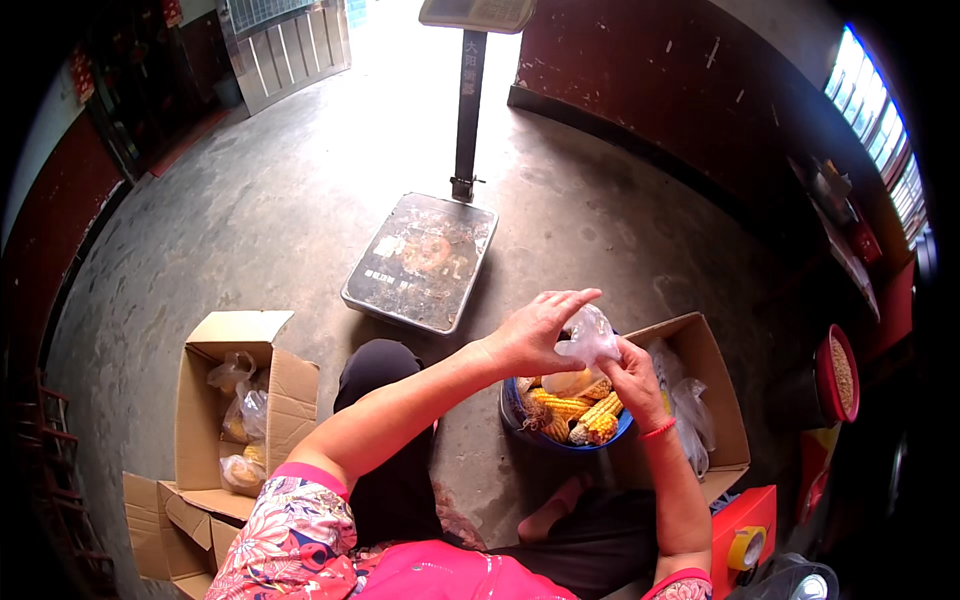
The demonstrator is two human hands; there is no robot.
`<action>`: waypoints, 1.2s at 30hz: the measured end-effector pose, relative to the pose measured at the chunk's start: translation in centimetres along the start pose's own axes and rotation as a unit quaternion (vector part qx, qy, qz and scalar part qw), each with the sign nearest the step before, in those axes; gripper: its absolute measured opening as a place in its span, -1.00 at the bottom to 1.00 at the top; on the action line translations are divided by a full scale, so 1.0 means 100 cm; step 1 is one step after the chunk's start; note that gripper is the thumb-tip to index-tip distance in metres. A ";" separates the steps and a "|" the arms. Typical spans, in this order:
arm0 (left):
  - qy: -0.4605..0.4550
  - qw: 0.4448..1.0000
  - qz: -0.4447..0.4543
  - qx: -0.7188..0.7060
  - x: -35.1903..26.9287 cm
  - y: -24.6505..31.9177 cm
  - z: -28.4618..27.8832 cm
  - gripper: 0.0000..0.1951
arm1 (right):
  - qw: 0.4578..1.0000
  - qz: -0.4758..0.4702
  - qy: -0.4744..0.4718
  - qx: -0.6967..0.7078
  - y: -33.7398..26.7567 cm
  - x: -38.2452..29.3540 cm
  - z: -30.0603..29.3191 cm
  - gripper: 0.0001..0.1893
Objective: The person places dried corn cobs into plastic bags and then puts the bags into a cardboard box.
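A clear plastic bag [590, 337] is between my hands, above a blue bucket [512, 409] full of yellow corn cobs [566, 405]. My right hand [636, 379] pinches the bag's gathered part, with something yellowish in its lower part. My left hand [538, 335] is at the bag's left side, fingers spread and thumb near the plastic; whether it grips the bag is not clear. To the right, an open cardboard box [724, 390] holds clear plastic bags [690, 420]. On the left, another cardboard box [196, 420] contains bagged corn [244, 472].
A platform scale [424, 262] stands on the floor ahead. At right are a red basin of grain [841, 375] and a red box [757, 517] with a roll of yellow tape [747, 548]. One more open carton [146, 525] lies at lower left.
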State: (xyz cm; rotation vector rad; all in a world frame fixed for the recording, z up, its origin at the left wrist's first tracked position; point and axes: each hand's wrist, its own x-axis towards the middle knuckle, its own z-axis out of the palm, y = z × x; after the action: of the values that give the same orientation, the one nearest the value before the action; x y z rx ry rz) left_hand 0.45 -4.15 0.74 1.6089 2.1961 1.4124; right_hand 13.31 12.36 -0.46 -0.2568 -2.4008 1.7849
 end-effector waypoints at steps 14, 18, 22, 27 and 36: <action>-0.098 0.990 0.096 0.024 -0.008 -0.003 0.016 -0.17 | 0.999 -0.004 -0.005 0.051 -0.005 0.001 0.000 -0.40; -0.144 0.989 0.030 0.035 -0.007 -0.007 0.018 -0.31 | 0.999 -0.026 -0.019 0.033 -0.009 -0.001 -0.001 -0.37; -0.158 0.984 0.016 0.078 -0.009 -0.005 0.015 -0.57 | 0.998 -0.015 -0.037 0.042 -0.014 -0.001 0.001 -0.34; -0.153 0.983 -0.015 0.104 -0.008 -0.005 0.017 -0.77 | 0.999 -0.042 0.011 -0.032 -0.009 0.000 -0.001 -0.41; -0.068 0.989 0.065 0.115 -0.011 -0.012 0.026 -0.80 | 0.989 -0.014 -0.050 -0.141 0.002 0.000 -0.008 -0.61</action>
State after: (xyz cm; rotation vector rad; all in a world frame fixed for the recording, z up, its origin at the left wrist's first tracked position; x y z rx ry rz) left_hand 1.47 -3.47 -2.11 1.8922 2.2813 1.0683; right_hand 13.52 13.12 -0.44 -0.1646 -2.7118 1.4741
